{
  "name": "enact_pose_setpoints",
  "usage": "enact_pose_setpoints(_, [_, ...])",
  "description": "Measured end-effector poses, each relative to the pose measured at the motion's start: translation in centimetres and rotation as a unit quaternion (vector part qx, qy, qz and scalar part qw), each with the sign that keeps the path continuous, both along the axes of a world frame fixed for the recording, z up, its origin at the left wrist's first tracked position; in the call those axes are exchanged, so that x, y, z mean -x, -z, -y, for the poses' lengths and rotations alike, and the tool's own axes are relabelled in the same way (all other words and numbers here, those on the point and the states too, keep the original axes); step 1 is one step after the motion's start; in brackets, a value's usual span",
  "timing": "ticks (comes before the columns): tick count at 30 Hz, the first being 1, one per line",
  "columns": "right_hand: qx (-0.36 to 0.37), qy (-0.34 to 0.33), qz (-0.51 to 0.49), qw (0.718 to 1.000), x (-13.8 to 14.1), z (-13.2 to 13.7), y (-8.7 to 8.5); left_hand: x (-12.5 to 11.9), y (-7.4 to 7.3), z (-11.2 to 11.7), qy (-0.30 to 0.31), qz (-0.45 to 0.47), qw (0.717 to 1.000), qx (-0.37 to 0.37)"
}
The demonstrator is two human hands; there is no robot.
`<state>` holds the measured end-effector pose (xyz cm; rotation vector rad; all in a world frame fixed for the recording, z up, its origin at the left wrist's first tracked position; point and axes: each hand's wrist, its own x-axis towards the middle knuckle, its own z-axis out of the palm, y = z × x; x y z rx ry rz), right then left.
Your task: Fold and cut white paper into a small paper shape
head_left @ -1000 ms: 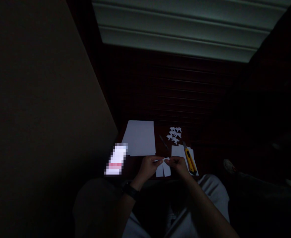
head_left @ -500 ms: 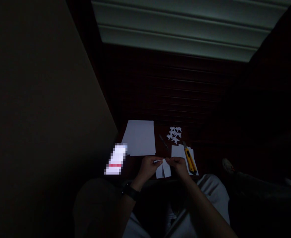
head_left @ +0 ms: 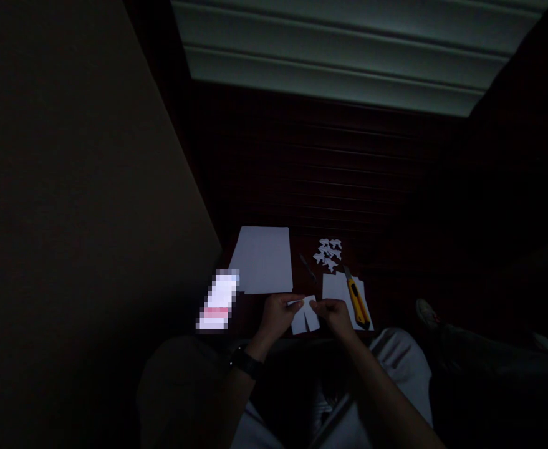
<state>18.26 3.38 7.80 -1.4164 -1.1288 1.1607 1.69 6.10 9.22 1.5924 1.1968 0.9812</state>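
Between my two hands is a small piece of white paper (head_left: pixel 300 322) with a slit or gap running up from its lower edge. My left hand (head_left: pixel 278 315) pinches its left side near the top, thumb in front. On the other side my right hand (head_left: pixel 333 312) grips the upper right part between thumb and fingers. Just right of my right hand, a yellow utility knife (head_left: pixel 358 304) lies with its blade out on some smaller white paper pieces (head_left: pixel 333 285). Dim light hides the finer folds.
A stack of white paper sheets (head_left: pixel 265 259) lies at the back left of the dark table. Several folded white paper shapes (head_left: pixel 328 252) sit at the back right, beside a thin pen-like tool (head_left: pixel 308 267). A lit, pixelated phone-shaped screen (head_left: pixel 219 299) is at the left edge.
The paper has shifted slightly left and up in my hands. More of its top edge now shows between my fingers. Things on the table stay where they were.
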Motion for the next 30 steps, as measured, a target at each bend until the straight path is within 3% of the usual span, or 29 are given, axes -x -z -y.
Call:
enact_pose_setpoints(7, [-0.016,-0.043,0.037,0.998,0.2,0.2,-0.8,-0.3,0.0,-0.5,0.041,0.066,0.995,0.054])
enact_pose_setpoints(12, [-0.026,-0.093,0.063,0.993,0.3,0.3,-1.1,-0.7,-0.3,-1.1,0.084,0.002,0.996,0.038])
enact_pose_setpoints(20, [-0.012,-0.092,0.045,0.995,0.4,0.3,-1.4,-1.0,-0.7,-0.6,-0.002,-0.09,0.995,-0.047])
enact_pose_setpoints(23, [0.031,-0.1,0.018,0.994,0.1,1.0,-1.6,-1.1,-0.7,-0.5,-0.028,-0.103,0.993,-0.057])
enact_pose_setpoints(30, [0.058,-0.13,-0.023,0.989,-0.5,1.7,-1.9,-0.8,0.0,-0.7,-0.05,-0.105,0.99,-0.074])
